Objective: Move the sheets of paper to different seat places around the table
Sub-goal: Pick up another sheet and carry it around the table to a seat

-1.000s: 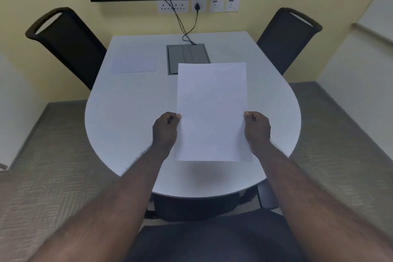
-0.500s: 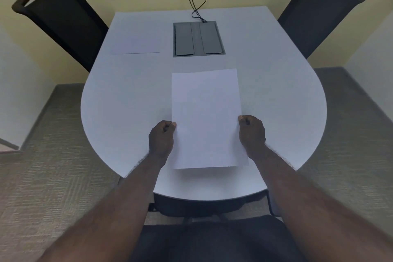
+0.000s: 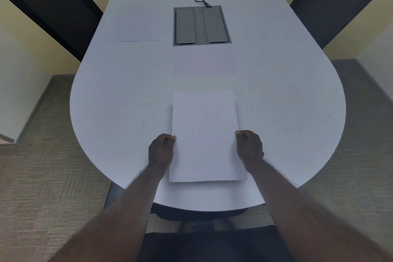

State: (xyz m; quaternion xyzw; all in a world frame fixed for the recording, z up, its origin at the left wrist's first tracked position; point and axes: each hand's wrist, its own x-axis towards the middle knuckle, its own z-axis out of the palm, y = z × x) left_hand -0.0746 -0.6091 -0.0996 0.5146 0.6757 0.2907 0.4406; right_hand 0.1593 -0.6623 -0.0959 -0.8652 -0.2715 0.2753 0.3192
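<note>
- Left hand (image 3: pixel 161 151): fingers curled, thumb pinching the left long edge of the sheet of paper (image 3: pixel 205 136), lower centre of the frame. Grip is closed on the sheet.
- Right hand (image 3: pixel 249 147): mirrors it, fingers curled, pinching the right long edge at about the same height. The paired hold appears meant to keep the thin sheet flat and square.
- Sheet in hand: portrait, lying low over or on the white table (image 3: pixel 276 91), its near edge just short of the table's rounded rim. Contact cannot be confirmed; a narrow shadow shows under the near edge. Judged to be the seat place at this end.
- Second sheet (image 3: pixel 136 27): flat on the table, upper left of the frame, in front of the left chair (image 3: pixel 53 6); judged already delivered.
- Third faint sheet (image 3: pixel 205 64): centre of the frame, below the grey cable box (image 3: pixel 201 25); outline barely discernible.
- Right chair (image 3: pixel 336 0), upper right: no sheet visible before it; judged outstanding.
</note>
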